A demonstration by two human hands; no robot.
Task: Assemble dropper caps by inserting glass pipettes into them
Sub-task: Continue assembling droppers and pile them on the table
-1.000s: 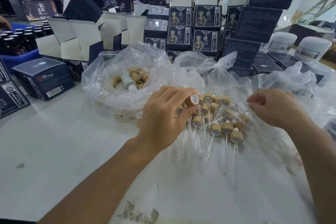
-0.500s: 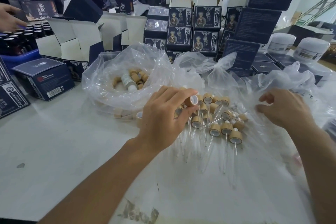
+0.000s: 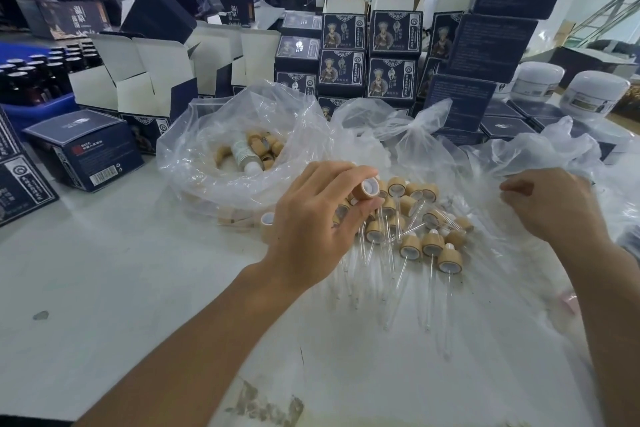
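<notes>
White tabletop [image 3: 104,288] filled the near field of my head view, with both bare forearms reaching across it. I saw the left hand [image 3: 311,229] pinching one wood-toned dropper cap [image 3: 369,189] between thumb and fingertips, its white-lined opening turned toward the camera and held just above the pile of assembled droppers [image 3: 415,239]. That pile lay on a flattened clear plastic sheet [image 3: 502,305], with the glass pipettes [image 3: 401,270] pointing toward me. I observed the right hand [image 3: 550,204] to the right of the pile, fingers curled inward over crumpled plastic; I could not tell whether it held anything. Behind the left hand, an open clear bag [image 3: 214,163] contained loose caps [image 3: 263,146] and a small white bottle [image 3: 242,156]. Farther back stood dark blue printed boxes [image 3: 391,35], open white-lined cartons [image 3: 145,80], dark bottles [image 3: 31,80] in a blue tray at far left, and white jars [image 3: 595,94] at far right.
</notes>
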